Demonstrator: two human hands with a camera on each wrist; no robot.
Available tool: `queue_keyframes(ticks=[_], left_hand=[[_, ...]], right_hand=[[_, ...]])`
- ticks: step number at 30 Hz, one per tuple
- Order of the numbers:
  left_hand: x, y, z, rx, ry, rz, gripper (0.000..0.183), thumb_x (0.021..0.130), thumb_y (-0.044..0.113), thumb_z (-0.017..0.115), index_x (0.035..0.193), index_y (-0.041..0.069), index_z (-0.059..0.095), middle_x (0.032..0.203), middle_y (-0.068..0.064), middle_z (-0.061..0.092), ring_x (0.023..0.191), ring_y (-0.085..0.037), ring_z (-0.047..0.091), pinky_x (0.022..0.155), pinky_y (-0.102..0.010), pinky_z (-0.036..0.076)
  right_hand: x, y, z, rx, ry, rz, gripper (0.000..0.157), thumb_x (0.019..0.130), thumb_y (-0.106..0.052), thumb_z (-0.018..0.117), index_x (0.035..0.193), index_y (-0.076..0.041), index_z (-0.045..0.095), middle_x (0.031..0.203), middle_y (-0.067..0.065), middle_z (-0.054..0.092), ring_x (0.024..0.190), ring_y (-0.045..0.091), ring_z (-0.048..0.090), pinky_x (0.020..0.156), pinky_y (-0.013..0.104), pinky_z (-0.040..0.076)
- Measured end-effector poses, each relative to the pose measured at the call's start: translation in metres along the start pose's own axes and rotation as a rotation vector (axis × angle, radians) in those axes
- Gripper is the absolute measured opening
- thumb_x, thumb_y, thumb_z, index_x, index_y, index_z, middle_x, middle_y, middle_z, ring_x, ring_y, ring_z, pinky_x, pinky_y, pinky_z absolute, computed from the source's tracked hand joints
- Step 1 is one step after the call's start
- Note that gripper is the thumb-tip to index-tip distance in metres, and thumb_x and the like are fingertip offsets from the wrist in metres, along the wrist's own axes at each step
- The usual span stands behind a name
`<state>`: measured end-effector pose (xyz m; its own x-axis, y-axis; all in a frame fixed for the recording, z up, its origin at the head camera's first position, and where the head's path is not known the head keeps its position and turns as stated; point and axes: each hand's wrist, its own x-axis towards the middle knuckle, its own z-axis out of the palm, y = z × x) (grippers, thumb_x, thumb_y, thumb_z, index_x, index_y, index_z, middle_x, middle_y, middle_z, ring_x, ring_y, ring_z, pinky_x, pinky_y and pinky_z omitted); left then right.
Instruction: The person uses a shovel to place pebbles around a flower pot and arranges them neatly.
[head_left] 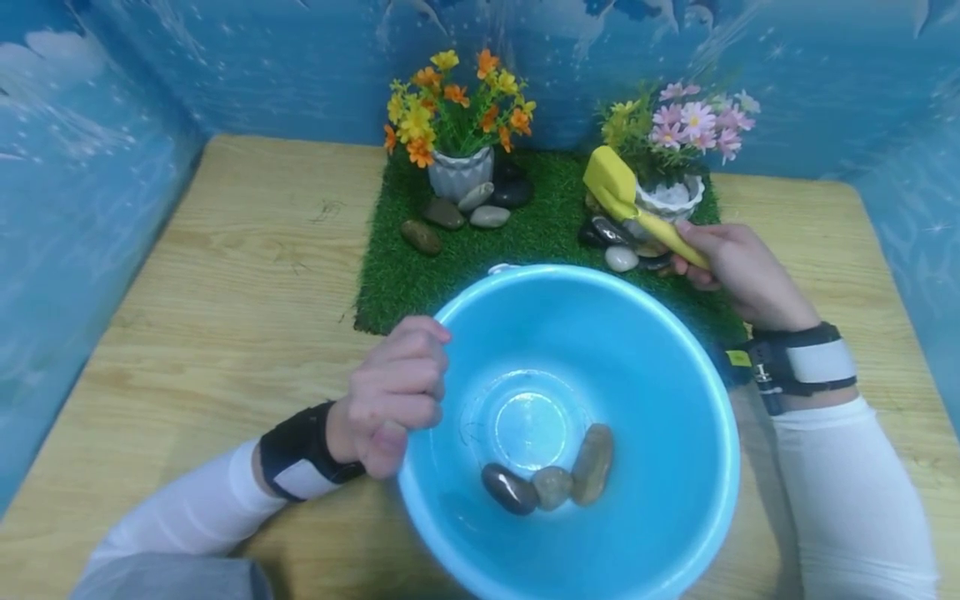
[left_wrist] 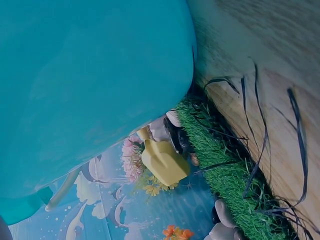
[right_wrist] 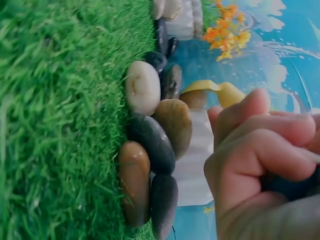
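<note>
My left hand (head_left: 401,392) grips the left rim of a light blue bucket (head_left: 667,417), its fingers curled at the edge. Inside, on the bottom, lie a dark stone (head_left: 509,489), a small grey stone (head_left: 552,487) and a long brown stone (head_left: 592,464). In my right hand (head_left: 750,267) is the handle of a yellow toy shovel (head_left: 611,179). Its blade is raised beside a white pot (head_left: 686,204) of pink flowers (head_left: 693,121). Several stones (right_wrist: 174,127) are heaped against that pot, just left of my right hand in the right wrist view.
A green turf mat (head_left: 405,283) lies under the pots, partly behind the bucket. Orange and yellow flowers (head_left: 457,104) stand in a grey-white pot (head_left: 459,173), with several stones (head_left: 444,214) around its base. Blue printed walls (head_left: 300,75) bound the wooden table (head_left: 247,250).
</note>
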<state>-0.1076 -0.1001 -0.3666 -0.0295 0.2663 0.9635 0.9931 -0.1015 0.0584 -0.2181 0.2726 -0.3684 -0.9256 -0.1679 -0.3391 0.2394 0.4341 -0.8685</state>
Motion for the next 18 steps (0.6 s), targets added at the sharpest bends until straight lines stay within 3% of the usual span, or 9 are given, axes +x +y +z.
queue_keyframes(ticks=[6,11,15,18], left_hand=[[0.001,0.000,0.001,-0.002,0.007,0.005,0.055,0.104,0.023,0.021,0.052,0.019,0.038,0.056,0.002,0.040,0.058,-0.019,0.042,0.076,-0.043,0.041],[0.001,-0.001,0.000,0.000,0.007,-0.004,0.056,0.105,0.024,0.021,0.052,0.018,0.037,0.056,0.002,0.040,0.058,-0.019,0.042,0.077,-0.042,0.041],[-0.001,0.000,0.000,-0.003,0.002,-0.019,0.056,0.105,0.025,0.021,0.052,0.018,0.038,0.057,0.002,0.040,0.058,-0.020,0.042,0.077,-0.043,0.041],[-0.002,0.000,0.000,-0.006,0.001,-0.030,0.056,0.105,0.026,0.021,0.052,0.018,0.038,0.057,0.002,0.041,0.059,-0.020,0.043,0.077,-0.044,0.040]], right_hand=[[-0.006,-0.004,-0.004,0.071,-0.062,-0.003,0.056,0.101,-0.050,0.048,0.120,0.001,0.060,0.078,-0.001,0.059,0.055,0.011,0.043,0.052,0.029,0.036],[-0.017,-0.016,-0.008,0.061,-0.046,-0.093,0.048,0.103,-0.045,0.049,0.111,0.000,0.065,0.078,0.002,0.059,0.057,0.014,0.043,0.054,0.029,0.035],[-0.036,-0.028,-0.009,-0.040,-0.004,-0.193,0.041,0.104,-0.038,0.049,0.103,-0.001,0.067,0.075,0.005,0.055,0.056,0.020,0.039,0.056,0.031,0.034],[-0.058,-0.037,-0.008,-0.191,0.045,-0.302,0.031,0.106,-0.029,0.049,0.110,-0.005,0.067,0.076,0.005,0.056,0.056,0.021,0.037,0.054,0.032,0.032]])
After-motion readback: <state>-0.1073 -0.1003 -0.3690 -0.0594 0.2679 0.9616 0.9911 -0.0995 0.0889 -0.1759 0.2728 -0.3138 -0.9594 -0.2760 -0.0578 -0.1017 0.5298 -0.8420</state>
